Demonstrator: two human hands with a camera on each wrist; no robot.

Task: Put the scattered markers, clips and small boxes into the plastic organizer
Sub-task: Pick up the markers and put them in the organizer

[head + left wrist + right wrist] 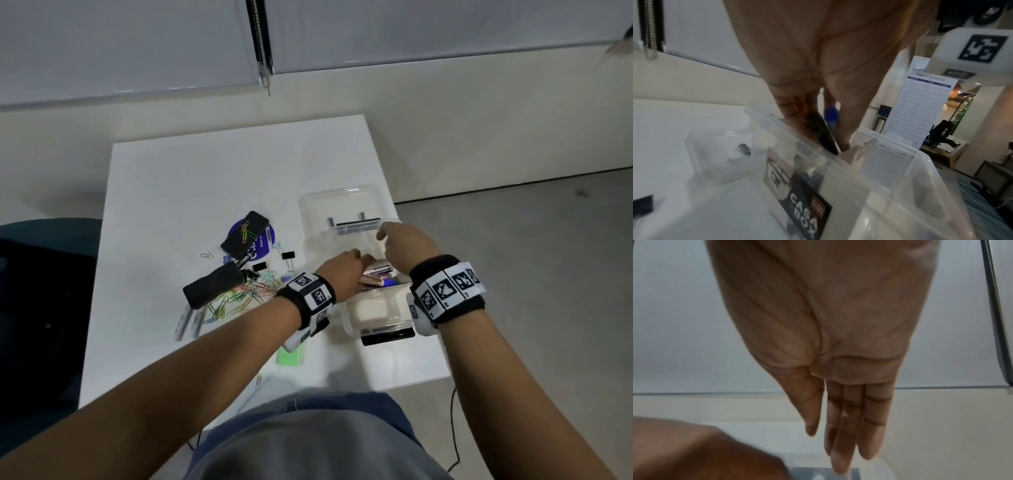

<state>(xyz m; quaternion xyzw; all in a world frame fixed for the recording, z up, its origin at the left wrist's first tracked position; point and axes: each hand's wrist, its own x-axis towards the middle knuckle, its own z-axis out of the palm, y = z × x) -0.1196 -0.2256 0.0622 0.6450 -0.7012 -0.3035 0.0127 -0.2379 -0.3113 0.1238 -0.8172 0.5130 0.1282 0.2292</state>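
My clear plastic organizer box (pixel 373 317) looks smooth and shiny; its see-through plastic lid (pixel 337 205) shines too; the white table top (pixel 191 178) is smooth and a bit glossy; the coloured wire paper clips (pixel 236 301) glint; the long black eraser block (pixel 212 285) looks soft, fuzzy and matt.

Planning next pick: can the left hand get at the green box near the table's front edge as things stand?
Probably not right away. The left hand is down in the plastic organizer, fingers round a dark item, so it isn't free. The green box itself lies uncovered beneath that wrist.
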